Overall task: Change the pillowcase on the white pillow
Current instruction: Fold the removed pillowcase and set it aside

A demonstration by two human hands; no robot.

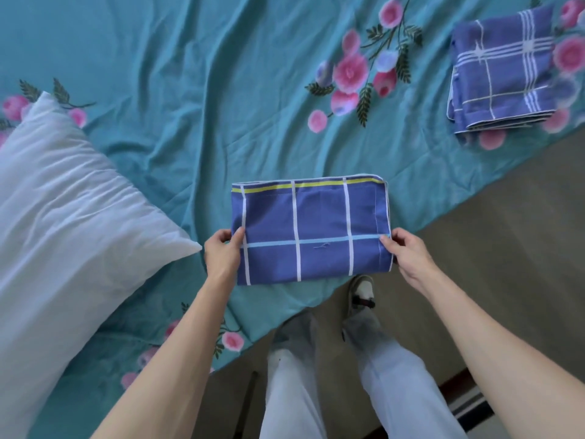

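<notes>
The left hand (223, 253) and the right hand (408, 253) each pinched a side edge of a folded blue pillowcase with white grid lines and a yellow stripe (311, 231), which lay flat near the edge of the bed. The bare white pillow (69, 213) lay just to its left on the teal floral bedsheet (190, 90), its corner close to the left hand. A second folded blue checked cloth (501, 71) sat well apart at the far right of the bed.

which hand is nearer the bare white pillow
Left. The left hand pinches the folded blue checked pillowcase just beside the bare white pillow corner; the right hand grips the pillowcase's far edge.
</notes>
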